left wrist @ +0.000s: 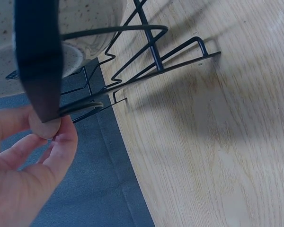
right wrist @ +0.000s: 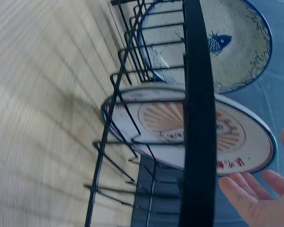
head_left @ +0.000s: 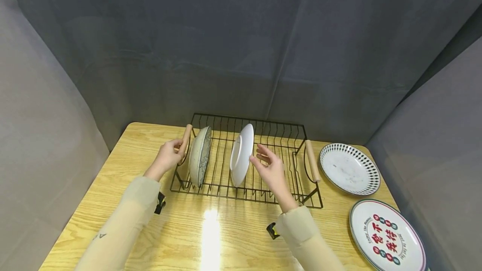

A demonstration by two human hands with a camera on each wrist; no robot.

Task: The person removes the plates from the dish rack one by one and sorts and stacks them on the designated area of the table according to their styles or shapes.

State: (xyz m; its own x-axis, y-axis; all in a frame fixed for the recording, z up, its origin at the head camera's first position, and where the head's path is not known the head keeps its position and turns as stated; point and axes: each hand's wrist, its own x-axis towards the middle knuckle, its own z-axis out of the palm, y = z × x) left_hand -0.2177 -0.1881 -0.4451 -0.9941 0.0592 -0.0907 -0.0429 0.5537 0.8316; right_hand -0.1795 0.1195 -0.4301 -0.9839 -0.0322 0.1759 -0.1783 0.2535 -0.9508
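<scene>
My left hand (head_left: 168,154) grips the wooden handle (head_left: 185,139) at the left end of a black wire dish rack (head_left: 222,193); in the left wrist view, the thumb and fingers (left wrist: 61,151) close round the handle's end. Just inside that end stands a speckled plate (head_left: 197,158), whose face shows a blue fish in the right wrist view. A white plate (head_left: 242,154) stands on edge, tilted, near the rack's middle; its face carries orange rays and red characters. Beside its right edge is my right hand (head_left: 272,170), fingers spread and relaxed, fingertips (right wrist: 229,187) close to the rim.
Right of the rack, a white plate with a black diamond border (head_left: 350,168) lies on the wooden table (head_left: 180,237). Nearer the front right lies a white plate with red and green characters (head_left: 388,235). Grey cloth (head_left: 226,53) hangs behind and at both sides.
</scene>
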